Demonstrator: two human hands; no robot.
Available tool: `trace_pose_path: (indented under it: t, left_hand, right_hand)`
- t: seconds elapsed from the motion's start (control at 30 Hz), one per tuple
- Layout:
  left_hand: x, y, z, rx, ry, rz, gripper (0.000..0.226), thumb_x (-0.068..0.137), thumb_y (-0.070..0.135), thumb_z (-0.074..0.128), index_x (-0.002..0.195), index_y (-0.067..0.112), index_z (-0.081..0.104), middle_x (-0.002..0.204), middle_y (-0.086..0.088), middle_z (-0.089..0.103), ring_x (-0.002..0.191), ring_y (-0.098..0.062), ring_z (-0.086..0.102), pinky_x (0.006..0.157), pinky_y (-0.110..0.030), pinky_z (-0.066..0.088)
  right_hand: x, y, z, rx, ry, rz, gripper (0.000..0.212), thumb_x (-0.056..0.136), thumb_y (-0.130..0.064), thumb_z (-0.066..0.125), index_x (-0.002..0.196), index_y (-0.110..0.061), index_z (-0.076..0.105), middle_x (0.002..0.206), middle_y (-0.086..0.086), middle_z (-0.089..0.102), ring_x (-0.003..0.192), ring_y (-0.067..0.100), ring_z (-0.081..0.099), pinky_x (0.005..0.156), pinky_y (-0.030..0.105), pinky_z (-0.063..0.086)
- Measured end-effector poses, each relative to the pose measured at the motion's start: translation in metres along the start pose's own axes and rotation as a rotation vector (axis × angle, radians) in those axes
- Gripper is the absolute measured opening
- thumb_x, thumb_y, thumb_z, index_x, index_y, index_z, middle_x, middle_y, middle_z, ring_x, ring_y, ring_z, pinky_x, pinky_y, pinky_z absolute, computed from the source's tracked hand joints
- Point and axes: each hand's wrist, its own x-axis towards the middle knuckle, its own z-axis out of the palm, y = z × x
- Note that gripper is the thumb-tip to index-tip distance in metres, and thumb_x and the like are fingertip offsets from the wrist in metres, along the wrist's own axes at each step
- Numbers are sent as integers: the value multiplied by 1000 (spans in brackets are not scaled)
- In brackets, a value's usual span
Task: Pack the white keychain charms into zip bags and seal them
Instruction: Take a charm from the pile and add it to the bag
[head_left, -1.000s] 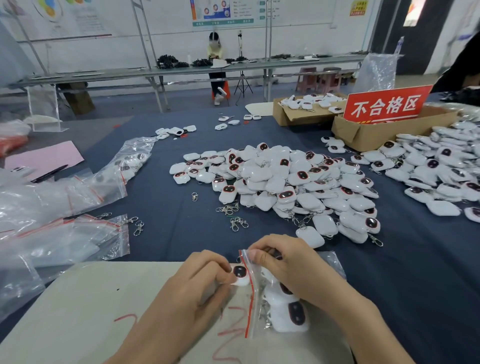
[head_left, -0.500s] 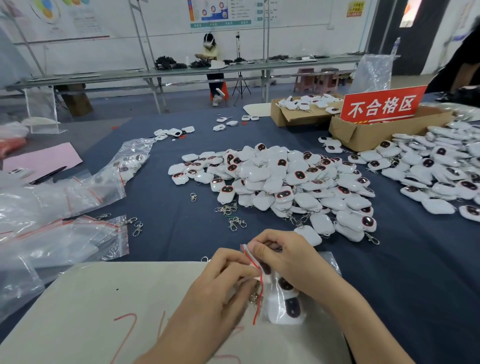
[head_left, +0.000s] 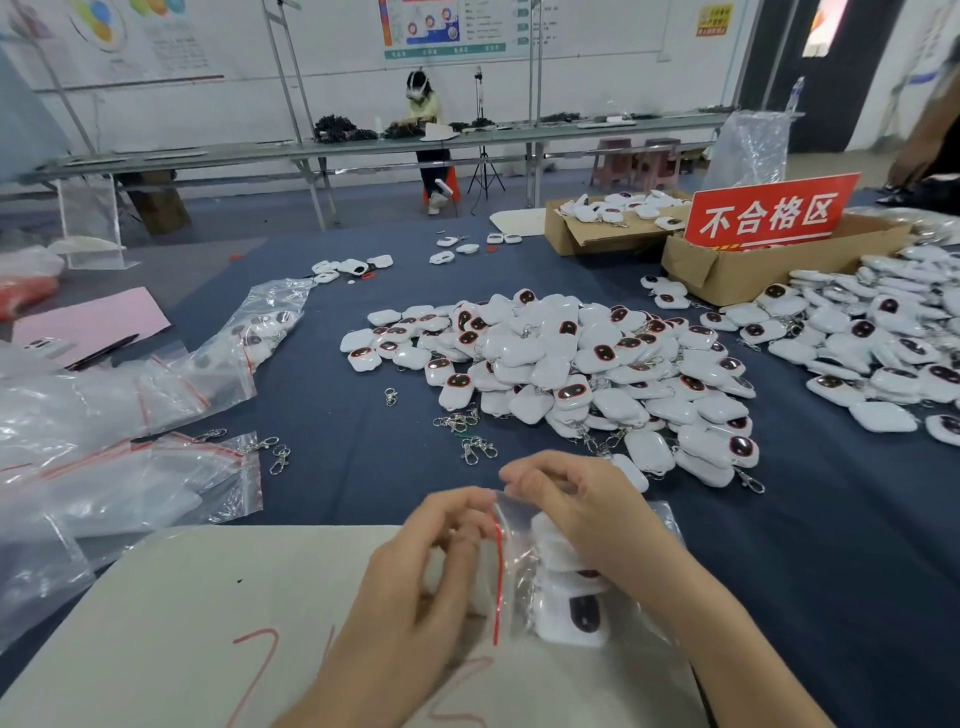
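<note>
Item 1. Zip bag (head_left: 519, 587): clear, with a red seal strip, lying on the pale sheet (head_left: 208, 597) at the near edge of the bench (head_left: 363, 483), directly in front of the main charm heap (head_left: 561, 364). It is holding several white charms (head_left: 576, 613), one showing a dark oval face.

Item 2. Right hand (head_left: 582, 509): reaching over the bag from the heap side, fingers curled, pinching the bag's upper corner at the mouth.

Item 3. Left hand (head_left: 415, 587): working at the bag's open end, on the side away from the charms inside, with fingers bent in and pinching along the red strip. Motion blur is obscuring the exact fingertip contact.

Item 4. Main charm heap: white charms with metal clasps, lying loose in the middle of the bench.

Item 5. Loose clasps (head_left: 467, 431): lying between the heap and the bag.

Item 6. Empty zip bags (head_left: 130, 483): piling up well left of the heap.

Item 7. Second charm heap (head_left: 883, 353): spreading right of the main heap.

Item 8. Cardboard box (head_left: 737, 275): sitting beyond and right of the heap and carrying a red sign (head_left: 769, 213).
</note>
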Motion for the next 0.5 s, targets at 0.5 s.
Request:
trace_pose_path:
  t: [0.5]
  left_hand:
    - [112, -24, 26, 499, -43, -9, 41, 97, 46, 60, 135, 35, 50, 132, 17, 45, 96, -2, 58, 88, -39, 54]
  right_hand:
    - [13, 12, -13, 597, 314, 237, 14, 99, -15, 59, 106, -24, 68, 103, 2, 73, 87, 7, 73, 68, 18, 57]
